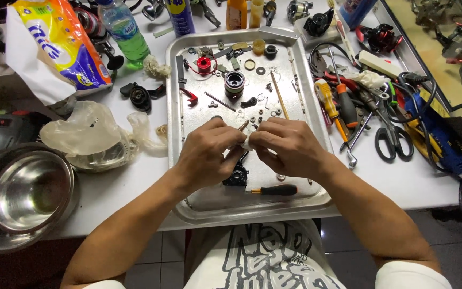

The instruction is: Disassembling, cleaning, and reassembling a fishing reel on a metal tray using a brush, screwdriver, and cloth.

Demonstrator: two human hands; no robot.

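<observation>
Head view of a fishing-reel teardown at a cluttered white workbench (pixel 135 182). Both hands meet over the near half of a steel tray (pixel 252 206): the left hand (pixel 207 155) and the right hand (pixel 287 147) have their fingers curled in close, pinching between them a small wad of white cloth or tissue (pixel 247 142), with a thin brownish rod (pixel 243 125) poking out just beyond the left fingertips (what lies inside the wad is hidden). The dark reel body (pixel 236 175) sits on the tray directly under the hands, touching neither as far as can be seen. Judged from the layout, disassembly is largely done: a dark spool (pixel 235 83), a red spool-like part (pixel 204 65), washers, screws and springs lie spread over the far half of the tray. Wiping of single parts appears to be under way; reassembly has not visibly begun. A black-handled screwdriver (pixel 276 190) rests near the tray's front edge, a steel bowl (pixel 25 195) stands to the near left, and scissors (pixel 391 139) and pliers lie right.
</observation>
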